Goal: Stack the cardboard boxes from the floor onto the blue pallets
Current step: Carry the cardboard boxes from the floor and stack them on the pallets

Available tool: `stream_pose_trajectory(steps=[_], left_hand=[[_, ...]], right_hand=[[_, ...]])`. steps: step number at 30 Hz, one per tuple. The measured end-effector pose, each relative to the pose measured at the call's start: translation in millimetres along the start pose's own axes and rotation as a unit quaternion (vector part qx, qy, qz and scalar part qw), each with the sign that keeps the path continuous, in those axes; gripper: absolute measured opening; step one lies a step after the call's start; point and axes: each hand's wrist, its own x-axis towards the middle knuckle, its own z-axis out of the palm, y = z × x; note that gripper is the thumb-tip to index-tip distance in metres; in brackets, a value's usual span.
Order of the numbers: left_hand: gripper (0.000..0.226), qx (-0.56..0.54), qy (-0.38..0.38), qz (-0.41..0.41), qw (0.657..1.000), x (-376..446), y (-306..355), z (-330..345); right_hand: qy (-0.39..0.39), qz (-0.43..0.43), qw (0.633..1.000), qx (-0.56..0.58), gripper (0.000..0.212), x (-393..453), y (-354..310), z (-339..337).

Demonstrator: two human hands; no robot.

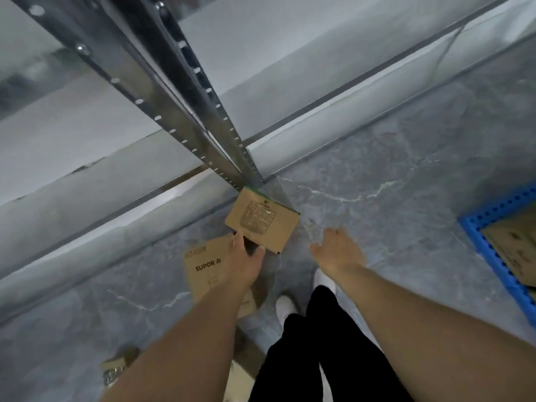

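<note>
Both forearms reach down from 6 o'clock. Left hand [243, 256], fingers spread, touches the near left corner of the small brown cardboard box with a printed label [262, 220], lying on the grey marbled floor [377, 169], long axis 10-to-4 o'clock. Right hand [336, 250], spread and empty, hovers just beside it at 4 o'clock. Left is nearer. Blue perforated plastic pallet [499, 207] sits at 3 o'clock.
</note>
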Motion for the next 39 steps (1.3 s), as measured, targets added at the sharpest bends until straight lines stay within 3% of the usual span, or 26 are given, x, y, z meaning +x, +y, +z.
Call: stream_pose_trajectory(steps=[7, 11, 14, 18, 22, 28, 33, 39], left_hand=[[0.071, 0.039, 0.003, -0.036, 0.999, 109, -21, 4], [0.073, 0.069, -0.003, -0.043, 0.997, 184, -36, 13], [0.072, 0.043, -0.010, -0.043, 0.998, 233, -42, 26], [0.073, 0.055, 0.000, -0.048, 0.997, 288, -47, 49], [0.073, 0.059, -0.008, -0.067, 0.996, 326, -54, 69], [0.082, 0.085, 0.057, -0.110, 0.989, 344, -55, 70], [0.059, 0.023, -0.004, -0.133, 0.991, 337, -57, 70], [0.068, 0.056, -0.029, -0.088, 0.994, 274, -23, 75]], right_hand=[[-0.033, 0.074, 0.993, 0.086, 0.043, 87, -8, 44], [-0.061, 0.106, 0.985, 0.120, 0.016, 151, -16, 89], [-0.068, 0.114, 0.977, 0.167, 0.023, 195, -24, 125], [-0.055, 0.147, 0.966, 0.207, 0.016, 240, -27, 165], [-0.047, 0.138, 0.962, 0.230, 0.031, 269, -21, 191], [-0.053, 0.127, 0.944, 0.300, 0.036, 288, -20, 199], [-0.048, 0.133, 0.935, 0.326, 0.039, 293, -10, 187], [0.023, 0.208, 0.909, 0.360, 0.063, 246, 22, 149]])
